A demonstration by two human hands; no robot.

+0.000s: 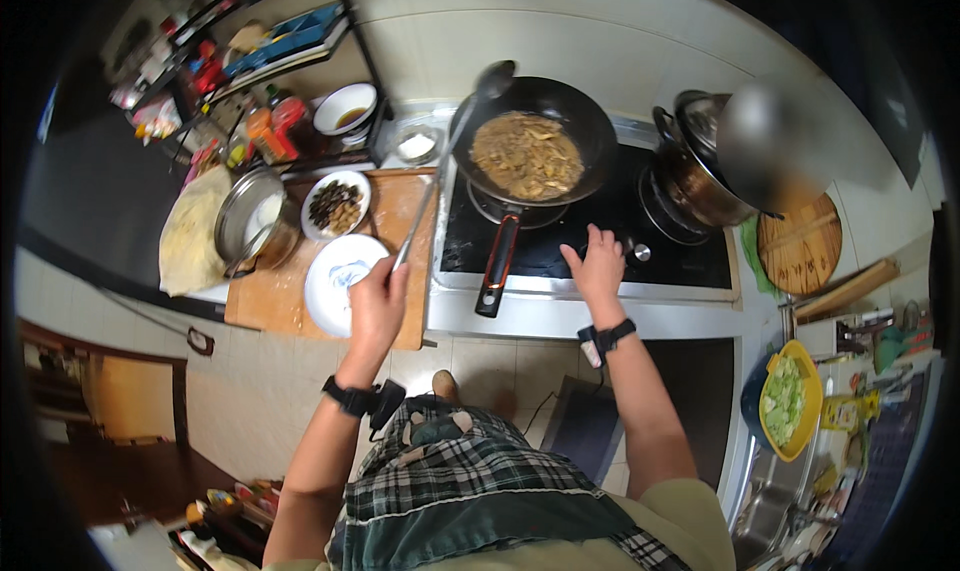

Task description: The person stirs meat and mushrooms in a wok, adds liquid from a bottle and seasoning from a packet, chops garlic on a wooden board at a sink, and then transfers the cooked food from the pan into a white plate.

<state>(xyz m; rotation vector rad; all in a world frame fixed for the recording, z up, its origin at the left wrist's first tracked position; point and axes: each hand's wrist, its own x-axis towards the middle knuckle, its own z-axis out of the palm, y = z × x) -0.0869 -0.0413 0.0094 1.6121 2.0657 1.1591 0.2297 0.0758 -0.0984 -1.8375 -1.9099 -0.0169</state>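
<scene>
My left hand [375,301] grips the long metal handle of a ladle [435,173]. The ladle's dark bowl is raised over the left rim of a black wok [600,136], which sits on the left burner. Brownish cooked strips in sauce [529,157] fill the wok's bottom. The wok's black handle with orange trim [500,263] points toward me. Over the front of the black glass gas stove [465,248], my right hand [600,267] holds nothing, thumb apart from the fingers. Its fingertips are close to a round control knob [642,252]; contact cannot be made out.
Left of the stove, a wooden board [405,323] bears a white plate [330,312], a bowl of dark and tan pieces [335,207] and a steel pot [251,211]. A lidded pot [694,173] occupies the right burner. A yellow basket of chopped greens [784,402] stands by the sink [761,515].
</scene>
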